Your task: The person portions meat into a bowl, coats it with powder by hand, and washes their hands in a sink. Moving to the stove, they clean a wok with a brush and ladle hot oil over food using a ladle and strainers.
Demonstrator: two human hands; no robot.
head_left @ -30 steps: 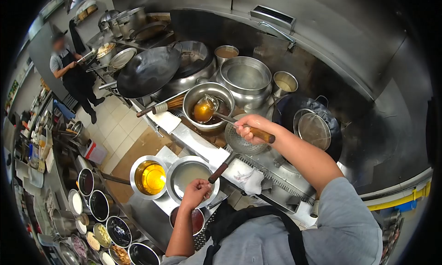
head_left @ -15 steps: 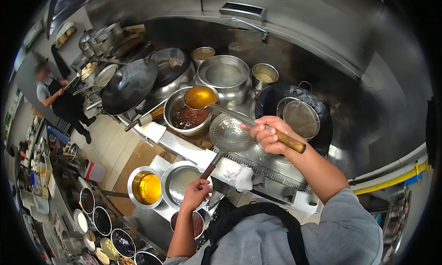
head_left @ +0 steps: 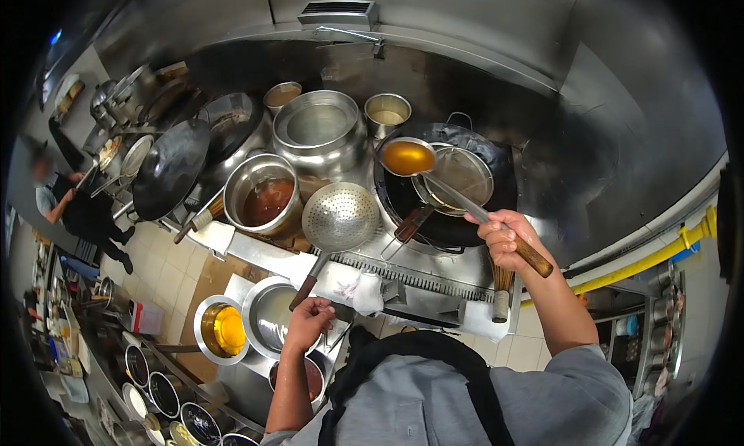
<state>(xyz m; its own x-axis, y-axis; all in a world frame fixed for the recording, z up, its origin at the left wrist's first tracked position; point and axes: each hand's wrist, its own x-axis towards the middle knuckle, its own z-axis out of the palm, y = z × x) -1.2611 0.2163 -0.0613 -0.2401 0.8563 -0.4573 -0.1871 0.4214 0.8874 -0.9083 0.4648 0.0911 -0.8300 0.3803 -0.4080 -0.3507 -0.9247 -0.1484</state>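
Note:
My right hand (head_left: 505, 238) grips the wooden handle of a ladle (head_left: 408, 158), whose bowl holds amber liquid over the left part of a dark wok (head_left: 395, 194). Inside that wok rests a round mesh strainer (head_left: 463, 179) with a wooden handle. My left hand (head_left: 311, 319) is closed at the end of the dark handle of a perforated skimmer (head_left: 341, 216); whether its fingers grip the handle is hard to see. The skimmer lies on the stove edge, right of a steel pot of reddish-brown liquid (head_left: 268, 202).
A bowl of yellow liquid (head_left: 229, 330) and a wide bowl of cloudy liquid (head_left: 267, 314) stand left of my left hand. Behind are a large steel pot (head_left: 318, 124) and a tilted wok (head_left: 172, 169). Another person (head_left: 70, 198) stands at far left. A bamboo brush (head_left: 501, 295) hangs at the stove's front.
The filled ladle has risen out of the reddish-brown liquid's pot and moved right to the wok with my right hand. The view has shifted right; my left hand stays near the skimmer handle.

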